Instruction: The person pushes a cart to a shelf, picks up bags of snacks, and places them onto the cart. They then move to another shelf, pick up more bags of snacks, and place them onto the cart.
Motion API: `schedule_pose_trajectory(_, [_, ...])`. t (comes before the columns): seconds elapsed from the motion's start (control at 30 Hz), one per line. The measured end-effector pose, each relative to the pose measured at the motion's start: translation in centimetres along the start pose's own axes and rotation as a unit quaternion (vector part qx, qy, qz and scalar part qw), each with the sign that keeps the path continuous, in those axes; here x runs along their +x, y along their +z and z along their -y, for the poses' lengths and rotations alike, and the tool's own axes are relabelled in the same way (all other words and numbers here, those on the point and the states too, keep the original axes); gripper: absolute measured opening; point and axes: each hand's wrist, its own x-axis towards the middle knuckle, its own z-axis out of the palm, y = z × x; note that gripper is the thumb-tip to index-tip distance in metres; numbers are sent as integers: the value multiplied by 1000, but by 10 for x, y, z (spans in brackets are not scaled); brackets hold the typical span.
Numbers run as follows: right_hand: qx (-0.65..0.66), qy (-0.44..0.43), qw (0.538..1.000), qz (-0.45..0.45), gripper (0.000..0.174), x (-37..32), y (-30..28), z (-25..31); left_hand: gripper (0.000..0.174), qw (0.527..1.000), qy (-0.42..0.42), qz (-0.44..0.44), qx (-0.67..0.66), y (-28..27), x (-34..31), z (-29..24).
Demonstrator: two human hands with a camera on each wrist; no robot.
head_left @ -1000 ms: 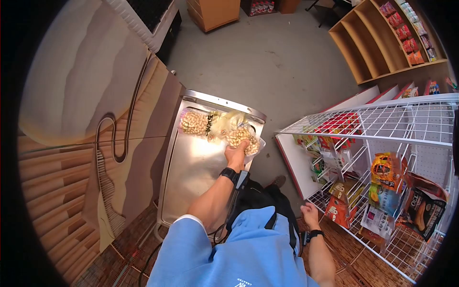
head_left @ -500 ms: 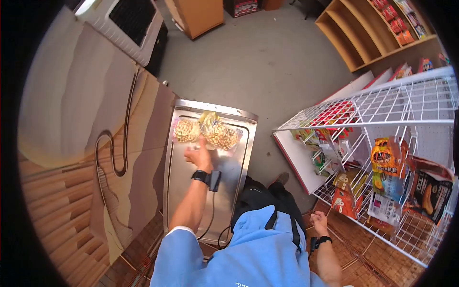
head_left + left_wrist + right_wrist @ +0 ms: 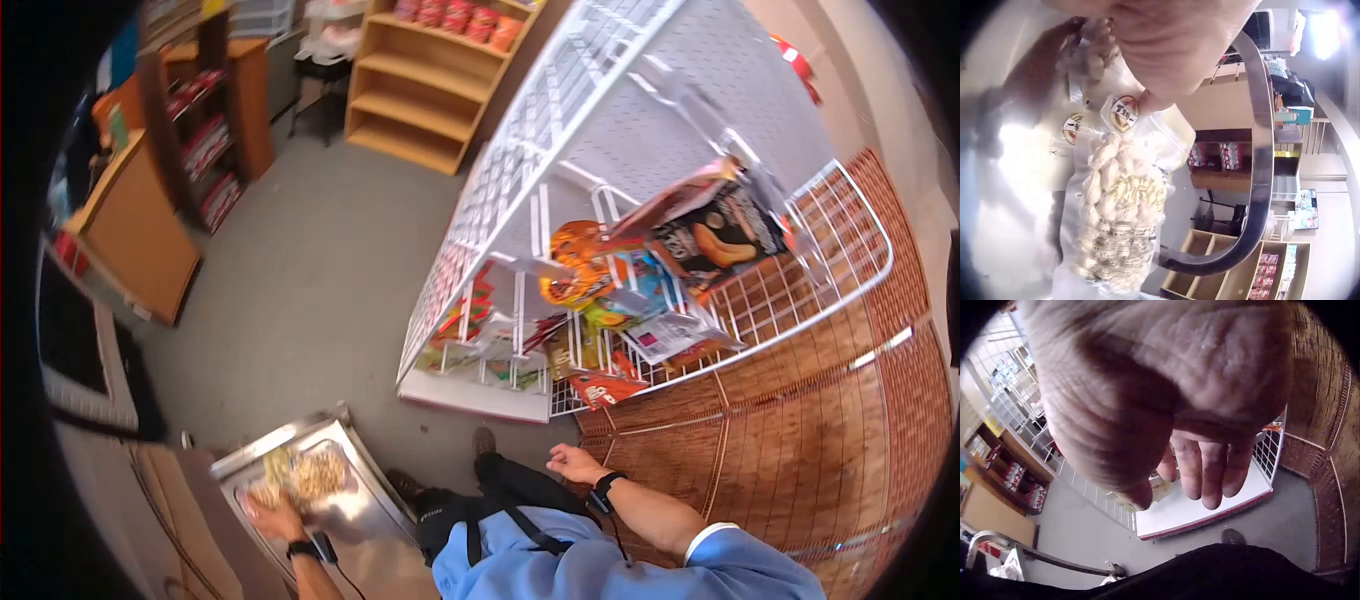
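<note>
My left hand [image 3: 275,517] is over one of two clear bags of peanuts on a metal cart top [image 3: 345,545]. That bag [image 3: 1099,47] shows only in part, because the hand covers it in the head view; I cannot tell whether the fingers grip it. The second bag of peanuts [image 3: 320,473] lies right beside the hand, its round label and printing facing up in the left wrist view. My right hand [image 3: 578,463] hangs beside my body with loosely bent fingers, holding nothing, near the wire rack [image 3: 700,375].
Snack packets [image 3: 720,240] fill parts of the white wire rack on the right. A wooden shelf unit [image 3: 420,90] and a brown cabinet [image 3: 135,230] stand at the back. The cart has a raised metal rail [image 3: 1260,156]. Brown woven-look panels [image 3: 800,460] lie at the right.
The head view has swung right, so the cart now sits lower left. The left hand has moved from the right bag to the left one. The right hand remains idle.
</note>
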Motion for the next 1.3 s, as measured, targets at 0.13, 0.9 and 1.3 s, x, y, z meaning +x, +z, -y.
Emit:
schedule_pose_trajectory(0.13, [-9,0,1000,11,51,0,-2,10,93,998,55,-11,-12,-9,-8,0])
schedule_pose_trajectory(0.9, [146,-223,962,-60,43,79,-94,-5,65,883,368,18,-291,-121,-300,-326])
schedule_pose_trajectory(1.3, [155,-412,589,-678,44,-70,-362,119,84,631,579,156,-492,-183,-378,-550])
